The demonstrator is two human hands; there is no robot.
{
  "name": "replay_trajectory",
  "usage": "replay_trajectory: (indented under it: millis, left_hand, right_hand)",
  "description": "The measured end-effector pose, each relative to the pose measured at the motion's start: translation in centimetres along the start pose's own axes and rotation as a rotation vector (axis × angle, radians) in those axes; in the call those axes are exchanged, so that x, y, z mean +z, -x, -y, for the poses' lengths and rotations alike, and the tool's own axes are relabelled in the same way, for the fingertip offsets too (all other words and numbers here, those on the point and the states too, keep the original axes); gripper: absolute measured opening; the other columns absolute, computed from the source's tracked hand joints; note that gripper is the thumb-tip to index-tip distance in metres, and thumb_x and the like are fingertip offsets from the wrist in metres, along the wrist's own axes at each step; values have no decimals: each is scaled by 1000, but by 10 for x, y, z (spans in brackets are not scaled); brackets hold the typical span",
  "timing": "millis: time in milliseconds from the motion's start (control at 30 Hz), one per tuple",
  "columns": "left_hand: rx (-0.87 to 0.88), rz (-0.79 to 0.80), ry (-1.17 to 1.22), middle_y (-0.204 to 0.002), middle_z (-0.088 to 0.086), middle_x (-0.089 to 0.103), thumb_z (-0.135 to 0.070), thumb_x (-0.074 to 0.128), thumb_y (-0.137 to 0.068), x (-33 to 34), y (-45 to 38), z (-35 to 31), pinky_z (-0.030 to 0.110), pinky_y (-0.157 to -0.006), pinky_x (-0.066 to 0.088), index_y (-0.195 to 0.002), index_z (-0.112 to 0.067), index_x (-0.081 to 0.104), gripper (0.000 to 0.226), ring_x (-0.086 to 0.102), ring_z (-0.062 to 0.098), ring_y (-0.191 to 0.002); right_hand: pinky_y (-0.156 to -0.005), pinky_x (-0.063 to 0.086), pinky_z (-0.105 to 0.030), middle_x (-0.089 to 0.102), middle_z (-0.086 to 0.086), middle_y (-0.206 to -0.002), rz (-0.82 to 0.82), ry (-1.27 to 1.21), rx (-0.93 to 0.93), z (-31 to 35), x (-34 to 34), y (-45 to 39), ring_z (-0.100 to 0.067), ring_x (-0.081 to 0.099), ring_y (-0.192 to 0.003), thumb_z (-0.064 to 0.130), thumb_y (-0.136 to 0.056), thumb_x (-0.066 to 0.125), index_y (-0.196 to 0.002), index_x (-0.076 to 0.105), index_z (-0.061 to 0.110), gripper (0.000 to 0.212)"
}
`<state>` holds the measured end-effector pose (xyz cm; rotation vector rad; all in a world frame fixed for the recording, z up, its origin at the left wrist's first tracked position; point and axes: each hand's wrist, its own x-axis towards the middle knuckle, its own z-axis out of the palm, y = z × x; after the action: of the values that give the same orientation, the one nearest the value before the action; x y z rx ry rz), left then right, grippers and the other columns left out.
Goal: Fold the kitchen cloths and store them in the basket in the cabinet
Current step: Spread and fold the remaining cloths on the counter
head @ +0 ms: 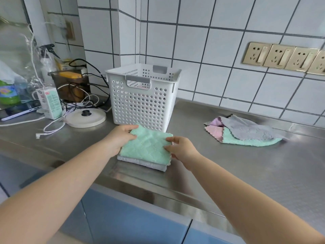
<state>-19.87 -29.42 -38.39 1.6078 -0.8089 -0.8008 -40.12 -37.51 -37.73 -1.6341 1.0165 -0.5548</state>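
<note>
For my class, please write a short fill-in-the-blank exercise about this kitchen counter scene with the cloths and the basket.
1. Both hands hold the folded green cloth, which lies on a folded ____ cloth.
2. The white basket stands just ____ the folded cloths.
3. The unfolded cloths lie on the ____ side of the counter.
4. The basket's walls are full of round ____.

Missing words: grey; behind; right; holes

Folded green cloth [146,147] tops a grey cloth [140,162] before the white basket [142,103].
</note>
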Motion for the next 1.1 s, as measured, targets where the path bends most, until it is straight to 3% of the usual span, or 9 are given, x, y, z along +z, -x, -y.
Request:
replay_trajectory:
  millis: [100,200,300,400,567,667,800,933,1100]
  left_hand:
    - [12,3,-58,-142,8,47,8,57,-86,0,-3,5,41,-110,36,-132,-11,52,50,45,20,-130]
    - [11,1,-109,-143,8,46,6,58,-86,-2,-6,7,42,-110,35,-132,-13,53,50,45,19,-130]
    - [24,-4,-148,-143,9,46,6,58,-86,-2,-7,9,41,-110,35,-131,-12,53,49,45,20,-130]
    - [57,-20,-217,-144,8,44,5,59,-85,0,-7,9,34,-111,32,-131,-11,53,49,41,18,-133]
    - [141,-54,-518,-144,8,44,-1,58,-88,4,-6,8,24,-103,31,-133,-11,51,47,41,19,-132]
    - [286,-144,-849,-145,7,42,-10,54,-90,8,-1,7,28,-108,28,-135,-11,50,45,38,22,-132]
    - [594,-82,-1019,-153,3,30,-12,40,-97,25,6,2,26,-115,9,-142,-11,39,45,19,19,-143]
    - [478,139,-1267,-158,6,15,-22,30,-101,35,2,4,29,-117,3,-148,-9,20,50,9,19,-146]
    - [289,172,-1227,-159,3,3,-38,28,-101,28,-2,14,34,-117,3,-151,-15,12,57,2,17,-146]
  right_hand:
    - [-62,52,-18,55,-4,-88,13,22,12,-5,2,1,-12,55,-63,7,-86,64,-120,58,12,35]
    - [-79,56,-31,56,-1,-82,-2,71,-16,-11,6,-1,-18,58,-69,10,-85,66,-121,59,12,37]
    - [-90,53,-42,61,-7,-92,-16,116,-50,-13,9,-1,-27,65,-85,11,-84,66,-121,59,11,38]
    - [-93,51,-41,64,-12,-104,-29,146,-67,-15,10,0,-29,65,-100,14,-84,67,-123,60,12,40]
    - [-93,50,-38,65,-13,-103,-43,276,-129,-18,11,-1,-27,64,-94,15,-85,65,-124,59,11,40]
    - [-98,42,-30,51,-9,-127,-107,419,-197,-17,9,-3,-20,53,-109,23,-86,63,-126,58,15,42]
    - [-112,19,-45,19,-3,-156,-208,674,-327,-3,20,-6,-22,18,-142,36,-92,49,-136,45,22,47]
    - [-109,-4,-62,5,0,-159,-9,947,-325,-1,43,-8,-19,-2,-146,45,-95,27,-145,23,30,52]
    - [-109,-6,-63,-1,3,-159,24,989,-214,-18,40,-9,-16,-8,-145,57,-93,18,-148,12,32,61]
